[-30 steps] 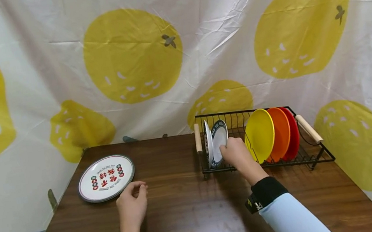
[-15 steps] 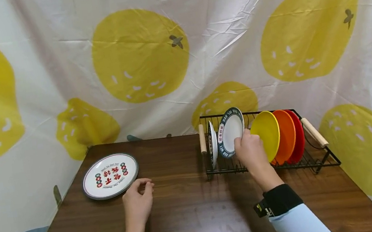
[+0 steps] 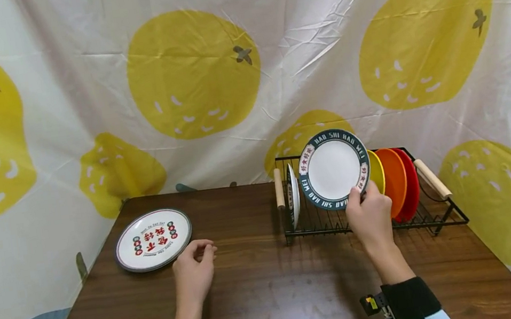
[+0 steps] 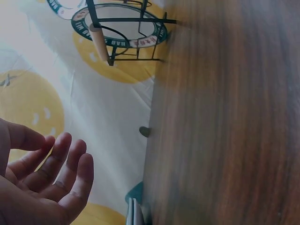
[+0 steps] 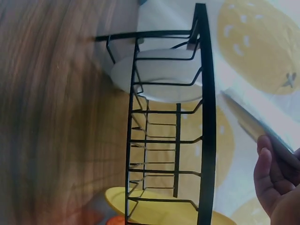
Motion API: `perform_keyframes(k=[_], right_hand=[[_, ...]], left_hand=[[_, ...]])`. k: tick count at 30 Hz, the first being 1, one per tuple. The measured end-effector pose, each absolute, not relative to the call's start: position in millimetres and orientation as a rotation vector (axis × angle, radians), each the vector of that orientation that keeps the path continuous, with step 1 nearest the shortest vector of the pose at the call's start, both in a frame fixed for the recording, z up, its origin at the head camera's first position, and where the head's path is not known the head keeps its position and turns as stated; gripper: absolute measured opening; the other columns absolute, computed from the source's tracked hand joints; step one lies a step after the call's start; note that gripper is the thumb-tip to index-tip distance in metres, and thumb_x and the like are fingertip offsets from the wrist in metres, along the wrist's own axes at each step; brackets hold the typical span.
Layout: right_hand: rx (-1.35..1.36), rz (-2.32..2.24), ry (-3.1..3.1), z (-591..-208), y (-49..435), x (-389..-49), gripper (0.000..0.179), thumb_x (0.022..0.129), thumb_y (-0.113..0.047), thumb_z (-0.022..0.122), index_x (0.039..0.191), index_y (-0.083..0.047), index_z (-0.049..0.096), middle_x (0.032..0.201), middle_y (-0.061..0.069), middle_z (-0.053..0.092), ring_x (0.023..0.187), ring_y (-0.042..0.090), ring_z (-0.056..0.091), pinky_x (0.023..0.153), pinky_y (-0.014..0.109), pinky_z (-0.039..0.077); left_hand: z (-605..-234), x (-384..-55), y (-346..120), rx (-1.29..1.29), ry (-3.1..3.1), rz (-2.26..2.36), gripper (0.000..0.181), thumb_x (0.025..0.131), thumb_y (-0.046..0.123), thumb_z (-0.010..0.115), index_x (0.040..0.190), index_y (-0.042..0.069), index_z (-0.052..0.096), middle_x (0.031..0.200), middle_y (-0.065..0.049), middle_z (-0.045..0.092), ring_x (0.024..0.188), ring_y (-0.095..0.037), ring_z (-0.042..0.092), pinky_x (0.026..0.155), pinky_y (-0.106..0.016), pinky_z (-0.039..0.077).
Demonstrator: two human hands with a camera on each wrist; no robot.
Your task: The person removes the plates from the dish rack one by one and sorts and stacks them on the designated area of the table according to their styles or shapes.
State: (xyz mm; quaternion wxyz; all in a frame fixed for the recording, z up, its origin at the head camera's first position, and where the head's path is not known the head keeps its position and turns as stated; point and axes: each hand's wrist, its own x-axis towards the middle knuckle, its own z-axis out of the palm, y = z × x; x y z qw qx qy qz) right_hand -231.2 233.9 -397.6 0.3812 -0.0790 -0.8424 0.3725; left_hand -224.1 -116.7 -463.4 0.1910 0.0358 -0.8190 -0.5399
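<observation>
1. Pinching the green-rimmed plate (image 3: 333, 170) by its lower right edge with the right hand (image 3: 370, 214), clamped on it firmly enough, with the thumb over the face.
2. Holding it up just ahead and a bit left of that hand, tilted up with the white middle and lettered rim toward the head camera. Reads "HAO SHI HAO WEI" around the edge, btw.
3. Looks clear of the black wire rack (image 3: 318, 233) in the right wrist view, so up in the air above it.
4. Left of the right hand, standing on edge at the rack's near-left end: a side-on plate (image 3: 294, 197), right by a wooden handle (image 3: 279, 189).
5. Just beyond the right hand, partly tucked behind the held plate: a yellow plate (image 3: 376, 171), then an orange plate (image 3: 393, 176) and a red plate (image 3: 409, 187) further right, all upright.
6. Bent loosely over at the left hand (image 3: 195, 267), with the thumb tip close to the index finger and the other fingers slightly apart. Can't tell about contact with the desk (image 3: 262, 288).
7. Just past the left hand, off to its left: lying flat, a white plate with red characters (image 3: 152, 240).
</observation>
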Motion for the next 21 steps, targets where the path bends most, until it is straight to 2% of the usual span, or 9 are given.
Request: perform_keyframes(k=[3, 6, 8, 11, 13, 16, 18, 21], right_hand=[[-0.206, 1.018, -2.089, -397.8, 233.9, -221.2, 0.022, 0.102, -0.011, 0.06, 0.106, 0.008, 0.069, 0.084, 0.026, 0.075, 0.068, 0.03, 0.066, 0.057, 0.024, 0.049], [-0.222, 1.088, -2.061, -397.7, 233.1, -209.2, 0.021, 0.103, -0.01, 0.061, 0.11, 0.008, 0.071, 0.083, 0.024, 0.076, 0.061, 0.018, 0.059, 0.05, 0.016, 0.042], [-0.237, 1.15, -2.055, -398.3, 231.9, -201.2, 0.02, 0.103, -0.01, 0.062, 0.11, 0.006, 0.072, 0.074, 0.02, 0.071, 0.055, 0.012, 0.051, 0.046, 0.017, 0.039], [-0.259, 1.224, -2.059, -400.2, 228.8, -191.3, 0.017, 0.102, -0.009, 0.064, 0.108, 0.003, 0.073, 0.062, 0.008, 0.059, 0.05, 0.007, 0.043, 0.042, 0.021, 0.034], [-0.257, 1.274, -2.056, -402.5, 226.5, -187.4, 0.015, 0.101, -0.009, 0.066, 0.107, 0.004, 0.073, 0.058, -0.001, 0.051, 0.049, 0.006, 0.04, 0.042, 0.021, 0.032], [-0.255, 1.349, -2.053, -407.8, 224.0, -184.7, 0.016, 0.1, -0.007, 0.068, 0.106, 0.006, 0.073, 0.056, -0.009, 0.046, 0.048, 0.003, 0.039, 0.042, 0.02, 0.031], [-0.253, 1.424, -2.049, -411.7, 222.4, -183.3, 0.016, 0.099, -0.006, 0.069, 0.106, 0.009, 0.072, 0.056, -0.01, 0.048, 0.047, 0.001, 0.04, 0.042, 0.019, 0.032], [-0.242, 1.575, -2.047, -415.7, 218.8, -179.5, 0.018, 0.101, -0.004, 0.067, 0.109, 0.012, 0.07, 0.058, -0.008, 0.059, 0.047, 0.0, 0.051, 0.043, 0.019, 0.041]], left_hand=[[-460.5, -223.7, -114.5, 0.092, -2.282, -1.552, 0.014, 0.102, 0.004, 0.063, 0.105, -0.001, 0.077, 0.098, -0.019, 0.082, 0.082, -0.025, 0.08, 0.067, -0.011, 0.055], [-457.4, -223.2, -112.8, 0.078, -2.268, -1.584, 0.014, 0.103, 0.004, 0.063, 0.105, 0.0, 0.076, 0.099, -0.019, 0.081, 0.084, -0.029, 0.081, 0.068, -0.011, 0.056], [-455.4, -222.6, -111.9, 0.07, -2.273, -1.604, 0.014, 0.103, 0.005, 0.063, 0.106, 0.0, 0.076, 0.099, -0.019, 0.081, 0.085, -0.028, 0.081, 0.069, -0.012, 0.056], [-452.4, -221.8, -111.0, 0.043, -2.306, -1.662, 0.013, 0.104, 0.006, 0.064, 0.107, 0.001, 0.076, 0.101, -0.019, 0.081, 0.084, -0.024, 0.08, 0.069, -0.015, 0.058], [-450.2, -221.6, -110.3, 0.001, -2.343, -1.72, 0.014, 0.104, 0.007, 0.064, 0.111, 0.001, 0.075, 0.103, -0.02, 0.08, 0.084, -0.023, 0.079, 0.07, -0.02, 0.061], [-447.7, -221.4, -108.9, -0.075, -2.411, -1.812, 0.017, 0.105, 0.008, 0.064, 0.118, 0.0, 0.072, 0.107, -0.023, 0.079, 0.084, -0.019, 0.076, 0.072, -0.03, 0.066], [-447.5, -221.5, -107.5, -0.119, -2.439, -1.861, 0.02, 0.106, 0.009, 0.064, 0.122, -0.002, 0.07, 0.109, -0.023, 0.078, 0.085, -0.02, 0.076, 0.072, -0.035, 0.067], [-447.5, -221.0, -104.7, -0.156, -2.442, -1.933, 0.024, 0.105, 0.011, 0.065, 0.124, -0.002, 0.068, 0.109, -0.021, 0.079, 0.086, -0.023, 0.077, 0.073, -0.036, 0.067]])
